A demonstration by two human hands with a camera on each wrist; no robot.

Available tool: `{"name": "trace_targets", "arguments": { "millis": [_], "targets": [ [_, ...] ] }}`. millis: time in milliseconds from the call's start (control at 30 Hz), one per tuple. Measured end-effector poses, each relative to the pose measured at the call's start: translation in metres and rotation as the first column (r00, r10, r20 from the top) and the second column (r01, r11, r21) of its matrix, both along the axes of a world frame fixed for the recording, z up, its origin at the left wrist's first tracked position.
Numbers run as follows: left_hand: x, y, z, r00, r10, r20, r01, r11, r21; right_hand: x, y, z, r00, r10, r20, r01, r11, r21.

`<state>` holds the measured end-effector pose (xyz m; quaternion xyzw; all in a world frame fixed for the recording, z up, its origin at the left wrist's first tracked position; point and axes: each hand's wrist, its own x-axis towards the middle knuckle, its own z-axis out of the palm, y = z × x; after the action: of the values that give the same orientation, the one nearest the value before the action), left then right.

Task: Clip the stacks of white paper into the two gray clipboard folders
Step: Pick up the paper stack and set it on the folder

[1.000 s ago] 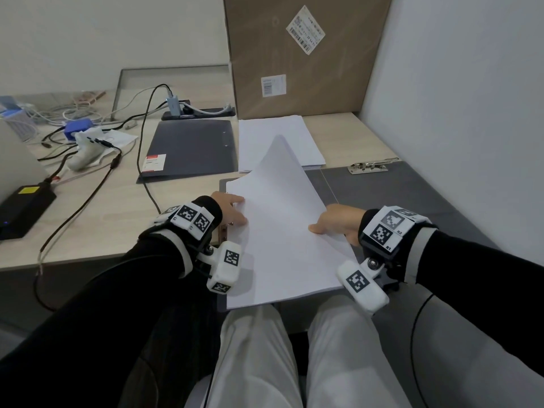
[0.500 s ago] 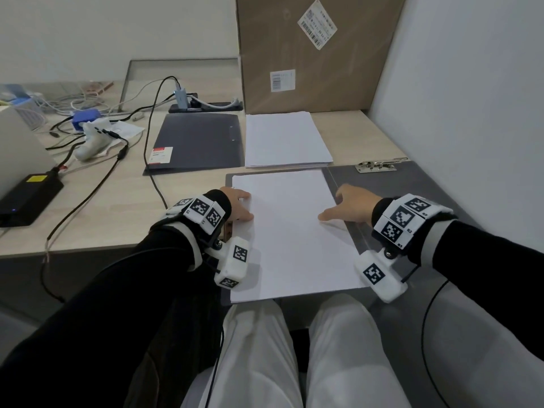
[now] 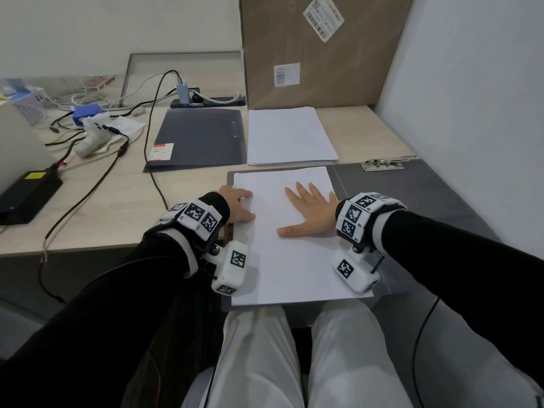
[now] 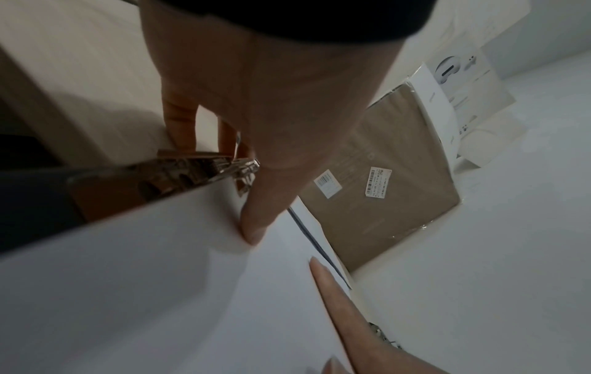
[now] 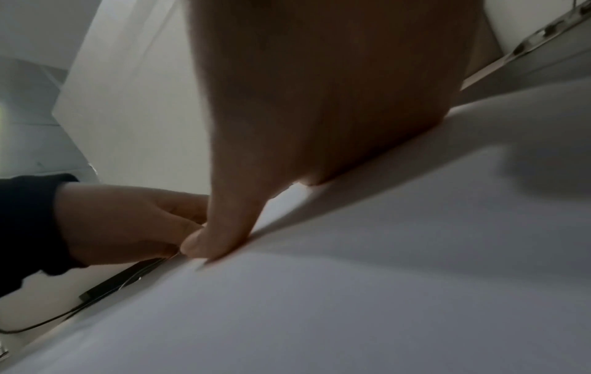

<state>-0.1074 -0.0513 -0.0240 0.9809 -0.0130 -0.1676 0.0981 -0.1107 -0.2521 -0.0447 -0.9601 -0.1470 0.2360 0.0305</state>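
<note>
Our left hand point(image 3: 235, 206) has its grip closed on the metal clip point(image 4: 191, 168) at the stack's 9 o'clock edge, thumb lying on the paper; whether the clip is sprung open we cannot tell. Our right hand point(image 3: 312, 213) lies flat, fingers spread wide, pinning the paper stack point(image 3: 291, 260) on the open gray folder point(image 3: 412, 189) at the bench's near edge. We should keep the sheets squared before releasing. At 12 o'clock wait the second stack point(image 3: 290, 136) and the closed folder point(image 3: 203, 139).
</note>
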Motion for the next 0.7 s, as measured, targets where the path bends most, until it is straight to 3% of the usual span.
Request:
{"name": "trace_targets", "arguments": {
  "millis": [100,200,300,467,567,700],
  "targets": [
    [0.0,0.003,-0.003,1.0,0.024,-0.003,-0.024,0.999,-0.03,0.003,-0.001,-0.005,1.0,-0.003,0.003,0.003,1.0,-0.006],
    [0.002,0.006,-0.003,0.993,0.114,-0.011,-0.113,0.962,-0.25,0.005,-0.001,-0.007,1.0,-0.008,-0.006,0.008,1.0,-0.01],
    [0.003,0.008,0.003,0.96,0.269,0.074,-0.187,0.818,-0.544,0.004,-0.001,-0.005,1.0,-0.015,-0.003,0.015,1.0,-0.012],
    [0.005,0.018,0.014,0.883,0.469,0.033,-0.292,0.603,-0.743,0.001,0.001,-0.002,1.0,-0.028,-0.007,0.028,0.999,-0.016],
    [0.007,0.024,0.016,0.883,0.466,0.049,-0.291,0.627,-0.723,0.0,0.001,0.001,0.999,-0.032,-0.007,0.032,0.999,-0.015],
    [0.004,0.02,0.012,0.921,0.388,-0.044,-0.302,0.635,-0.711,-0.002,0.002,0.002,0.999,-0.038,-0.006,0.038,0.999,-0.011]
  ]
}}
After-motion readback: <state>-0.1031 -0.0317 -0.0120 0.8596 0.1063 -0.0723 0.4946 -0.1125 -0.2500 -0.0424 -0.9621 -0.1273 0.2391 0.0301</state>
